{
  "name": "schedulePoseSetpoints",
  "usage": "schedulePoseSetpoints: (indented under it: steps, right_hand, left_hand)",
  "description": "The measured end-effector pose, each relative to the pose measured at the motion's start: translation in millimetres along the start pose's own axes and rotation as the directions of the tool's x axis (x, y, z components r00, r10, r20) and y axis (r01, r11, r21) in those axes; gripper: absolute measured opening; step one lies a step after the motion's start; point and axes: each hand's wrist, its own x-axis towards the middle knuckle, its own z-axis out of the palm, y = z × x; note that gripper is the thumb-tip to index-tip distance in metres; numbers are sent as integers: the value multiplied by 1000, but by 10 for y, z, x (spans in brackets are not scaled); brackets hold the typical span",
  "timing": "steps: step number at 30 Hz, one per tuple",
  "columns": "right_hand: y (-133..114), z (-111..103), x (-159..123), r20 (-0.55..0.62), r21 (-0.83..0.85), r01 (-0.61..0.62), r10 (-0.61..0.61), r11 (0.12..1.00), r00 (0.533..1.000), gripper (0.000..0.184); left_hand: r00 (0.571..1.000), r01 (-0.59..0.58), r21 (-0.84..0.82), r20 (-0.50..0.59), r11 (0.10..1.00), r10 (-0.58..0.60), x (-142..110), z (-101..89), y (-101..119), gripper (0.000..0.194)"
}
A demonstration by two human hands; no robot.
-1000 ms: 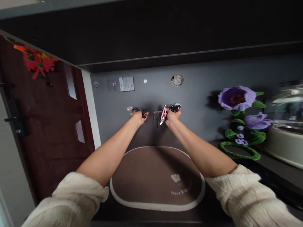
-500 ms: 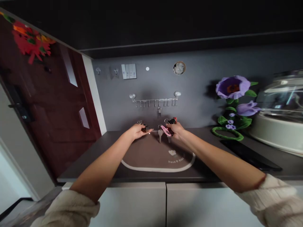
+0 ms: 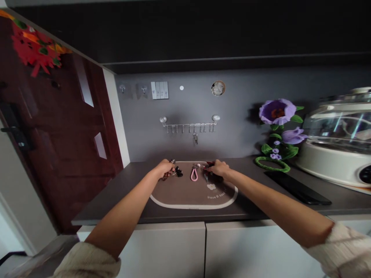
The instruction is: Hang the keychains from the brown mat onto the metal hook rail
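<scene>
At the left part of the brown mat [image 3: 185,195], my left hand [image 3: 165,168] has its fingers closed on a bunch of keys [image 3: 177,172] with dark and shiny pieces, low against the mat. My right hand [image 3: 220,169] grips a red and dark key bunch [image 3: 209,165] at the mat's right side; a metal key [image 3: 206,177] shows below its fingers. Between both hands a pink loop strap keychain [image 3: 194,175] lies on the mat, apart from them. My fingers cover much of both bunches.
On the wall, a clear hook rail [image 3: 189,124] holds one small key [image 3: 196,138]. To the right stand a purple plush flower [image 3: 277,112], a black flat object [image 3: 298,188] and a white appliance with clear lid [image 3: 333,156]. A dark cabinet [image 3: 185,34] hangs overhead.
Both hands have come down to the mat with their keys. The pink strap, earlier hanging by my right hand, now lies on the mat. My left hand has turned palm down.
</scene>
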Motion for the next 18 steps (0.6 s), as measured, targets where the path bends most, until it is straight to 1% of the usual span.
schedulePoseSetpoints:
  steps: [1,2,3,4,5,6,8,11,13,15,16,18]
  right_hand:
    - [-61,-24,-5,-25,-261,-115,113,958,993,31]
    - [-136,-37,0,-60,-425,-161,149,891,987,35]
    - [-220,-38,17,-67,-521,-161,148,838,987,38]
    - [-306,-27,50,-64,-574,-145,132,806,989,40]
    - [-391,-2,100,-62,-593,-123,108,796,992,42]
    - [-469,37,166,-66,-590,-107,85,800,994,43]
    - [-592,149,338,-62,-519,-60,32,853,998,48]
    - [-671,362,627,-98,-369,-73,40,927,994,53]
    - [-670,489,789,-138,-282,-66,27,957,990,45]
    - [-663,567,898,-167,-213,-35,-1,976,986,29]
    - [-669,583,932,-173,-172,-10,-20,985,985,22]
    - [-723,567,963,-162,-55,39,-48,998,986,14]
  left_hand:
    - [999,-31,63,-9,998,32,19,-13,-17,11]
    - [997,-66,138,-29,988,70,37,-27,-34,11]
    - [993,-93,224,-54,970,107,52,-40,-50,11]
    - [987,-112,310,-75,944,142,64,-53,-63,11]
    - [981,-125,387,-87,914,172,72,-65,-74,11]
    - [977,-133,449,-90,884,193,77,-77,-83,11]
    - [972,-145,528,-82,837,220,80,-101,-95,11]
    - [967,-162,588,-66,793,246,81,-142,-108,10]
    - [970,-172,597,-36,783,241,91,-174,-120,8]
    - [977,-181,580,12,794,214,113,-209,-137,11]
    - [980,-183,566,38,804,197,127,-227,-145,14]
    - [981,-193,534,89,823,172,156,-263,-160,19]
